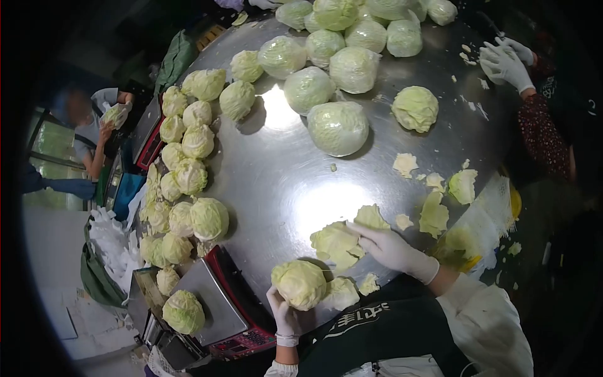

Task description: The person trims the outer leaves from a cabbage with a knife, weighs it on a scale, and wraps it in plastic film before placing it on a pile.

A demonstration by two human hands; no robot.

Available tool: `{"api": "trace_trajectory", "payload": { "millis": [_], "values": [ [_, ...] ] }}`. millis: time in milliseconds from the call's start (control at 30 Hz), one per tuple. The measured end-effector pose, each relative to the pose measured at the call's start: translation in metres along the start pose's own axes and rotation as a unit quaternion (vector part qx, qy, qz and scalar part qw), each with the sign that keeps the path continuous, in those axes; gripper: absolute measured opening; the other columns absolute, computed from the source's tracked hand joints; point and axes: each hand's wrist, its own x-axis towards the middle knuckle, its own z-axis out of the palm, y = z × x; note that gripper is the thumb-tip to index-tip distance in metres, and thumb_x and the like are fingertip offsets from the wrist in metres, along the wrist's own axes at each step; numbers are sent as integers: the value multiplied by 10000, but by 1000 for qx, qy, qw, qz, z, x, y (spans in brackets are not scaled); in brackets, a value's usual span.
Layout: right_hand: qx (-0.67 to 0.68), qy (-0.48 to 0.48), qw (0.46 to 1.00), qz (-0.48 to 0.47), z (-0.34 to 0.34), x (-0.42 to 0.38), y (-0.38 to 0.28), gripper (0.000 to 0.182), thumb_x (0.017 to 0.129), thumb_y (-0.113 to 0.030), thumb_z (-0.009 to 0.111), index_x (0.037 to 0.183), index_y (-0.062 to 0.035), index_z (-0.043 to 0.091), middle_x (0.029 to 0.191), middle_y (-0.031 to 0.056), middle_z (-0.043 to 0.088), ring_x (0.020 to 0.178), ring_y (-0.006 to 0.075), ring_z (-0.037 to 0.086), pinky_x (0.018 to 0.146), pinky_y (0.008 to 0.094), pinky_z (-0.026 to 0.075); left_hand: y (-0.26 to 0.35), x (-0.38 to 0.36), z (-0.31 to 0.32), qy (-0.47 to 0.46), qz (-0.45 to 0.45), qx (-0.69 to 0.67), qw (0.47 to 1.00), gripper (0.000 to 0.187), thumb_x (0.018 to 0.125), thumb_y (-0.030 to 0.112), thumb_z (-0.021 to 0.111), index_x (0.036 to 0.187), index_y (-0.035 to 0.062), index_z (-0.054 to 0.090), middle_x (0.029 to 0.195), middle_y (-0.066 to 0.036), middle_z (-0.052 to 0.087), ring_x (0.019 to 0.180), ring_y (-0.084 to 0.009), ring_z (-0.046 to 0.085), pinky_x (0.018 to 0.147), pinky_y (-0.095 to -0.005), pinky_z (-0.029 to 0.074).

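The gloved left hand (284,316) cups a cabbage head (299,284) at the steel desk's (276,182) near edge. Just beyond, the right hand (388,246) lies flat, fingers spread, on loose cabbage leaves (336,242). Wrapped cabbages (338,127) sit farther back, near a co-worker's gloved hands (504,60).

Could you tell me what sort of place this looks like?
Probably a produce packing or prep room: a steel table heaped with cabbages, some wrapped, a scale at its edge, and gloved workers trimming leaves.
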Motion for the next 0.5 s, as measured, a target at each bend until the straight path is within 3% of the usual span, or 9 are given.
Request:
{"api": "trace_trajectory", "payload": {
  "millis": [67, 133, 200, 267, 300, 333, 400, 467, 500],
  "values": [
    [-15, -32, 996, -77, 10, -9, -2, 486, 1023, -245, 538, 1487, -113, 477, 1122, 228, 689, 994, 346, 698, 907, 412, 523, -3, -5, 2, 102, -179, -297, 933, 836, 853, 488, 727, 1451, 26, 368, 1436, -170, 473, 1320, -306, 504, 1142, -449, 393],
    [-15, -20, 998, 60, 9, -10, -11, 534, 1017, -246, 541, 1511, -75, 431, 1187, 246, 672, 1015, 351, 701, 900, 398, 534, -23, -7, 1, 164, -180, -295, 924, 748, 871, 423, 732, 1406, 21, 398, 1372, -159, 499, 1272, -291, 532, 1110, -433, 422],
    [-40, 64, 995, 69, 9, -8, 0, 590, 1014, -239, 527, 1538, -33, 349, 1173, 264, 671, 989, 361, 704, 853, 388, 544, -4, -2, 25, 116, -35, -25, 992, 780, 823, 296, 829, 1404, 19, 388, 1339, -163, 488, 1238, -268, 524, 1081, -403, 437],
    [-48, 54, 996, 58, 0, -9, -14, 639, 1007, -220, 513, 1552, 6, 270, 1153, 291, 656, 942, 391, 698, 829, 409, 543, 12, 1, 55, 119, 58, 132, 982, 945, 647, 321, 949, 1376, 1, 439, 1277, -171, 513, 1180, -278, 533, 1046, -419, 445],
    [-39, -68, 992, 101, -10, -11, -33, 672, 998, -225, 516, 1559, 12, 233, 1251, 316, 613, 977, 432, 683, 870, 436, 539, 30, 4, 70, 106, 105, 238, 960, 921, 641, 344, 946, 1348, -6, 470, 1262, -183, 526, 1161, -309, 541, 1031, -437, 451],
    [-44, -68, 991, 105, -9, -15, -39, 672, 998, -225, 516, 1559, 12, 233, 1251, 316, 613, 977, 432, 683, 870, 436, 539, 46, 7, 82, 89, 151, 339, 924, 899, 634, 366, 942, 1320, -13, 502, 1247, -195, 539, 1143, -340, 548, 1015, -454, 456],
    [-38, -129, 991, 9, -1, -24, -54, 675, 990, -238, 526, 1552, 17, 252, 1362, 338, 538, 953, 450, 679, 871, 450, 543, 51, 11, 97, 75, 179, 374, 907, 924, 607, 403, 945, 1304, -22, 512, 1251, -206, 542, 1150, -365, 541, 1011, -463, 453],
    [-29, -178, 981, 65, -3, -26, -70, 693, 994, -185, 541, 1571, 17, 216, 1454, 332, 474, 1056, 377, 687, 915, 394, 532, 49, 10, 105, 62, 207, 412, 885, 950, 579, 440, 947, 1287, -31, 522, 1255, -218, 545, 1156, -391, 535, 1006, -471, 450],
    [-40, -176, 981, 70, -1, -28, -72, 665, 992, -209, 533, 1555, 14, 259, 1429, 344, 482, 941, 397, 693, 831, 422, 550, 46, 10, 105, 59, 221, 430, 874, 954, 577, 447, 940, 1287, -33, 521, 1250, -220, 548, 1147, -398, 534, 989, -476, 454]
  ]
}}
